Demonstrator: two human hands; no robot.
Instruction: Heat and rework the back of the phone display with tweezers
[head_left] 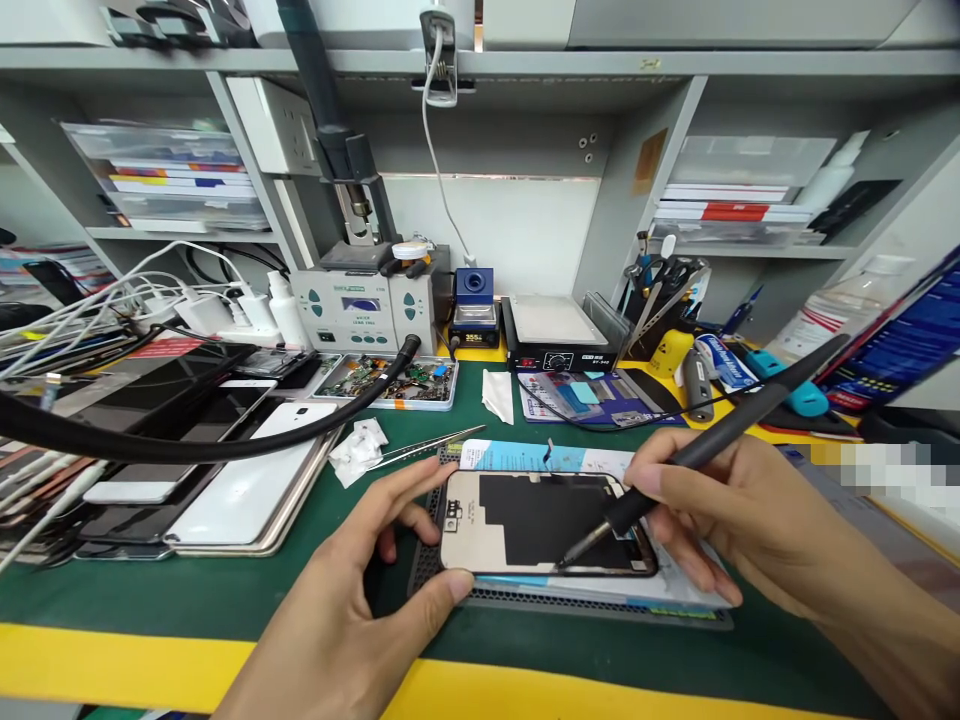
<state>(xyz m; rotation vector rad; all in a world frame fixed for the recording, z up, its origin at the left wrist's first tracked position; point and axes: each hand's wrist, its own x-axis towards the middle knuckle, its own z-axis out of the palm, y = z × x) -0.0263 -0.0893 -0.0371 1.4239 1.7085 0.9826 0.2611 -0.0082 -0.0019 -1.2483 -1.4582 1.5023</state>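
Note:
A phone screen panel (480, 545) lies with its back side up on a blue-and-white box (600, 457), over a dark perforated mat (510, 598). My left hand (375, 570) grips the panel's left end, thumb at the lower edge and fingers at the upper left corner. In my right hand (705, 510) is a black soldering iron (697, 445), held like a pen. Its metal tip touches or hovers just over the panel's lower edge; which one, I cannot tell. A small flex cable (549, 452) sticks up beyond the upper edge.
Tweezers (427, 447) and crumpled tissue (358, 452) lie behind my left hand. Stacked phones and tablets (247, 480) fill the left, under a thick black hose (225, 447). A tray of circuit boards (360, 380), a rework station (367, 305) and a heating plate (562, 335) stand behind.

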